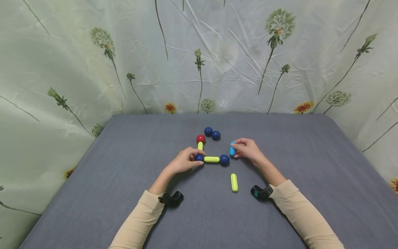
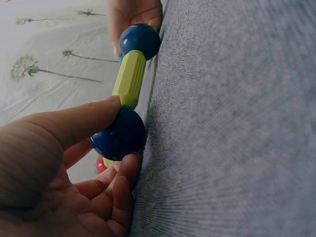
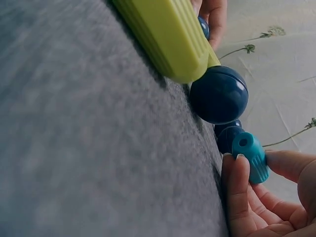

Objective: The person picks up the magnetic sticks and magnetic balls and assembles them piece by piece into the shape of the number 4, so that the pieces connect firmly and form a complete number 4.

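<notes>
My left hand [image 1: 186,160] grips a dark blue ball [image 2: 121,134] at the corner of an L-shaped piece. From that ball a yellow-green ribbed rod [image 1: 211,159] runs right to another dark blue ball [image 1: 224,160]. A second yellow-green rod [image 1: 200,146] runs away to a red ball [image 1: 200,139]. Just right of the piece, my right hand [image 1: 247,150] pinches a light blue ribbed rod [image 3: 251,157] between thumb and fingers. The rod's end, with a small hole, stands apart from the right-hand ball.
A loose yellow-green rod [image 1: 234,182] lies on the grey cloth-covered surface [image 1: 211,214] nearer to me. Two loose dark blue balls [image 1: 208,131] sit side by side beyond the piece. A curtain with dandelion prints [image 1: 230,58] hangs behind the far edge.
</notes>
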A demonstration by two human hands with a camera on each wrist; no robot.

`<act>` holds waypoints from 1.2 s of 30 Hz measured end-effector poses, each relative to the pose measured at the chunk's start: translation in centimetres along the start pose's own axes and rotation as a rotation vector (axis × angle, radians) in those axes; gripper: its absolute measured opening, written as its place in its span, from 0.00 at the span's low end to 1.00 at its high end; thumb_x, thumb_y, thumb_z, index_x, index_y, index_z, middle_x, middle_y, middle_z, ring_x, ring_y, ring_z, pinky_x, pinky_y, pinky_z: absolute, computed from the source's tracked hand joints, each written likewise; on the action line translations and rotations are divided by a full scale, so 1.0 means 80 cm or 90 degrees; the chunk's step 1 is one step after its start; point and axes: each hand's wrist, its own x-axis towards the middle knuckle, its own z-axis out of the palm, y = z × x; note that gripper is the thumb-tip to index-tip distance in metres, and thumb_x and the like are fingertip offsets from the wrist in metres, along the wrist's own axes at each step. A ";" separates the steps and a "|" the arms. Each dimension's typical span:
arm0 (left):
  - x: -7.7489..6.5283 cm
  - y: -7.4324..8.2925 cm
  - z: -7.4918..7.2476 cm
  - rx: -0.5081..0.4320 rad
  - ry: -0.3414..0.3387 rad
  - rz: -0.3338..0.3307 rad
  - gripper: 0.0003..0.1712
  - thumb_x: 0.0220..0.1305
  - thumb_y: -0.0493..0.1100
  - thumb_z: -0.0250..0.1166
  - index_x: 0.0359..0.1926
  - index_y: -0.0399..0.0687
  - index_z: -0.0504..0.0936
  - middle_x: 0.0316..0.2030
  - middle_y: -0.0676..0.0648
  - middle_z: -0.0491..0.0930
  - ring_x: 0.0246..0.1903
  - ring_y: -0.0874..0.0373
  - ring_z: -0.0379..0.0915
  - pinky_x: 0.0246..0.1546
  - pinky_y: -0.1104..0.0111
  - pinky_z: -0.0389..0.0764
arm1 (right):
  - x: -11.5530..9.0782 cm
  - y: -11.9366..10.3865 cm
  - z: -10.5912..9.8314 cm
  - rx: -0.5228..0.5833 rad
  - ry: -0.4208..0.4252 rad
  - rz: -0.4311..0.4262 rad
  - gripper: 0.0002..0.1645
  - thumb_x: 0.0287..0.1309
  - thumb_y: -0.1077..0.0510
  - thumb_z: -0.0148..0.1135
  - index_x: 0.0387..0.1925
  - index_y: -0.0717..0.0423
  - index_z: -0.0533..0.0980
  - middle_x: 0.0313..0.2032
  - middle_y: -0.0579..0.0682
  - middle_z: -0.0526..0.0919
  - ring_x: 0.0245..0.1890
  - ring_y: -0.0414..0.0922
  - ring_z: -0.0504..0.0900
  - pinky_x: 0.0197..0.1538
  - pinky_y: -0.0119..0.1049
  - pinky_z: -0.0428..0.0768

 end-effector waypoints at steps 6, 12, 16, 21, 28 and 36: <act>-0.001 -0.001 0.000 0.001 -0.002 0.008 0.17 0.60 0.41 0.64 0.51 0.46 0.79 0.37 0.43 0.73 0.30 0.59 0.65 0.30 0.72 0.68 | 0.008 -0.004 0.012 0.002 0.027 -0.009 0.23 0.62 0.59 0.56 0.52 0.75 0.68 0.22 0.40 0.78 0.20 0.33 0.78 0.29 0.27 0.80; -0.002 -0.002 0.002 0.004 0.001 0.011 0.17 0.60 0.41 0.64 0.51 0.46 0.79 0.36 0.43 0.72 0.30 0.59 0.65 0.29 0.73 0.68 | 0.009 -0.006 0.020 -0.017 0.037 -0.012 0.23 0.62 0.58 0.56 0.51 0.74 0.70 0.22 0.40 0.79 0.20 0.34 0.78 0.29 0.27 0.80; -0.002 -0.001 0.001 0.007 0.002 0.012 0.17 0.59 0.41 0.65 0.51 0.46 0.79 0.36 0.43 0.72 0.30 0.59 0.65 0.29 0.73 0.67 | 0.009 -0.005 0.022 -0.035 0.044 -0.011 0.24 0.62 0.57 0.57 0.51 0.73 0.70 0.23 0.41 0.79 0.21 0.34 0.78 0.30 0.27 0.80; -0.002 0.000 0.000 0.004 0.003 0.010 0.17 0.60 0.41 0.64 0.51 0.47 0.79 0.36 0.43 0.72 0.30 0.59 0.65 0.28 0.73 0.67 | 0.011 -0.005 0.023 -0.050 0.051 -0.015 0.23 0.62 0.57 0.57 0.51 0.73 0.71 0.24 0.43 0.80 0.21 0.34 0.78 0.30 0.26 0.80; -0.004 -0.001 0.003 0.001 0.002 -0.002 0.17 0.59 0.41 0.65 0.51 0.48 0.79 0.35 0.43 0.72 0.30 0.58 0.64 0.28 0.72 0.68 | 0.009 -0.005 0.030 -0.067 0.059 -0.006 0.23 0.61 0.56 0.58 0.50 0.71 0.73 0.27 0.48 0.81 0.22 0.35 0.78 0.30 0.27 0.80; 0.000 0.001 0.003 -0.002 0.012 0.000 0.17 0.60 0.41 0.65 0.51 0.47 0.80 0.35 0.43 0.72 0.28 0.59 0.64 0.28 0.73 0.68 | 0.010 -0.007 0.028 -0.056 0.037 -0.025 0.24 0.62 0.57 0.57 0.52 0.72 0.72 0.28 0.48 0.82 0.21 0.34 0.77 0.30 0.27 0.80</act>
